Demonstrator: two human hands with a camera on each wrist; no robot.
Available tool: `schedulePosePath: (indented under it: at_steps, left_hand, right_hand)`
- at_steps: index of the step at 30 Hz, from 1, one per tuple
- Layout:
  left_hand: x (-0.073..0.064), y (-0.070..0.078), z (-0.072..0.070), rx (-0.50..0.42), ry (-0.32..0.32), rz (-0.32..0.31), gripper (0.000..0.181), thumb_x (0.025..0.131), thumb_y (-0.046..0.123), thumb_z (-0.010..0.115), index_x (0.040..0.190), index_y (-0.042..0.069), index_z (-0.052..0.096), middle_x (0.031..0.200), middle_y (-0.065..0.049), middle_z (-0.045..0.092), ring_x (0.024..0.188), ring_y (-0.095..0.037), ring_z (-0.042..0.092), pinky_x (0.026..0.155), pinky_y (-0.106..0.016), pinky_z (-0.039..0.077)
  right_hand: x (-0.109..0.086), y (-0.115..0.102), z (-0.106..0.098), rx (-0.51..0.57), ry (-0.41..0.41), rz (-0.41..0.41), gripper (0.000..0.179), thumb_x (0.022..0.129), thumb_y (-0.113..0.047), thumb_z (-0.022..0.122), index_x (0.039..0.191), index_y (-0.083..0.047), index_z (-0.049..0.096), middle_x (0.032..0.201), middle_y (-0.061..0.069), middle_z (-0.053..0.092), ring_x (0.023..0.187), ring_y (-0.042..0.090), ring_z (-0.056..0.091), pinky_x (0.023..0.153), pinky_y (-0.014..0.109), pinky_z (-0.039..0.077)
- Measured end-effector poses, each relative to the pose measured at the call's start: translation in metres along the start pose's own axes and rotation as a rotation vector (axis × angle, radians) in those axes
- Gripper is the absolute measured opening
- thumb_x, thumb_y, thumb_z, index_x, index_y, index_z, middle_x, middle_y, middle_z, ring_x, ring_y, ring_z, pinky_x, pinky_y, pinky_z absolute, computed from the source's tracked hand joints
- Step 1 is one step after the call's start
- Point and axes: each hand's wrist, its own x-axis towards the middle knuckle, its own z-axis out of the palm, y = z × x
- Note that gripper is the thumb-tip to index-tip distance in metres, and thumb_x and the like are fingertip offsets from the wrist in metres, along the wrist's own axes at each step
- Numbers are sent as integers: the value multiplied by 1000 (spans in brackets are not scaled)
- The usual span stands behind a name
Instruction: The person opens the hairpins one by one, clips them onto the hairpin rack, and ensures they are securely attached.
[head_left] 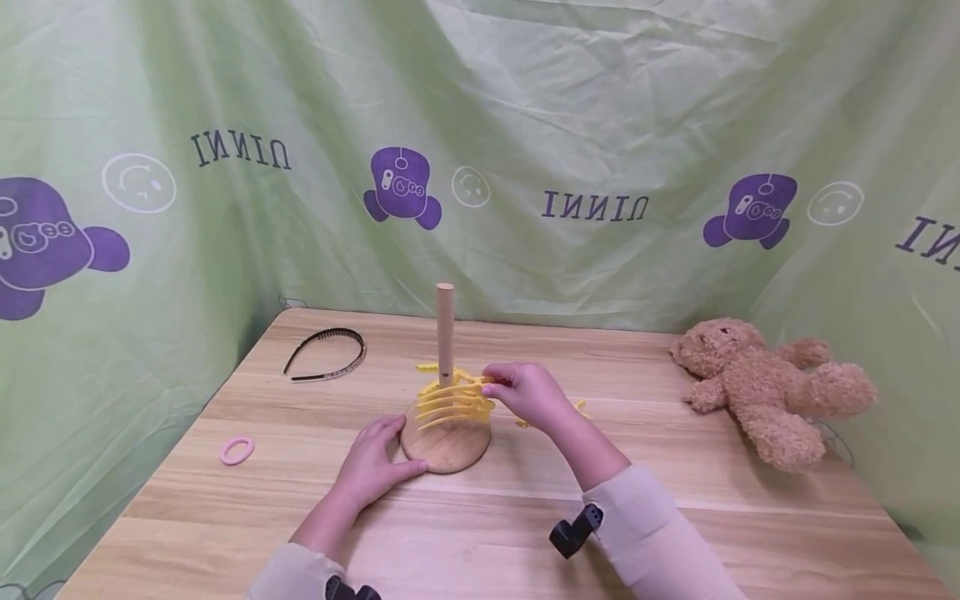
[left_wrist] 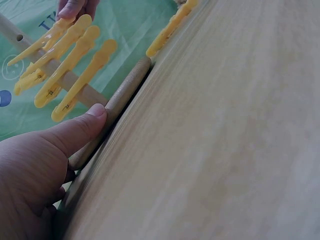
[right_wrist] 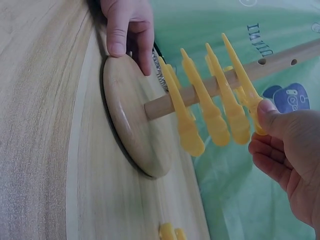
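Note:
A round wooden base [head_left: 448, 454] lies on the table with a wooden post [head_left: 446, 325] standing up from it. My left hand [head_left: 369, 460] grips the base's left rim, thumb laid along its top edge. Several tapered yellow plastic pieces [right_wrist: 216, 131] with knobbed ends lie across the post, one above another. My right hand [head_left: 531, 397] pinches the knobbed end of the uppermost yellow piece [right_wrist: 241, 71] between thumb and fingers. This piece also crosses the post, just below two open holes. How the pieces are fixed to the post cannot be made out.
Loose yellow pieces [head_left: 581, 409] lie on the table right of the base, partly behind my right arm. A black headband [head_left: 324, 333] and a pink ring [head_left: 237, 451] lie to the left. A brown teddy bear [head_left: 765, 387] lies at the right. Green printed cloth [head_left: 510, 275] hangs behind.

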Motion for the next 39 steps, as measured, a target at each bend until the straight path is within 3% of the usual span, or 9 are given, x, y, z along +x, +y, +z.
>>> schedulePosePath:
  at_steps: [16,31,39]
  left_hand:
    - [1,-1,0,1,-12,1,95,71,51,82,141,-4,47,145,-22,49,137,-42,40,116,-58,31]
    - [0,-1,0,-5,0,-3,95,70,50,83,141,-3,48,144,-22,50,136,-43,42,115,-59,32]
    - [1,-2,0,2,-6,-5,95,70,50,83,141,-2,47,145,-22,49,137,-44,40,114,-60,32]
  right_hand:
    - [-3,-1,-1,43,-44,27,33,90,-20,71,119,-5,69,103,6,74,93,17,67,80,30,58]
    - [-9,3,-5,111,-52,46,47,89,-27,72,131,-8,62,127,12,67,116,34,63,100,47,52]
    - [-19,12,-15,132,-31,67,54,88,-32,74,135,-11,59,131,12,65,118,33,61,101,50,51]
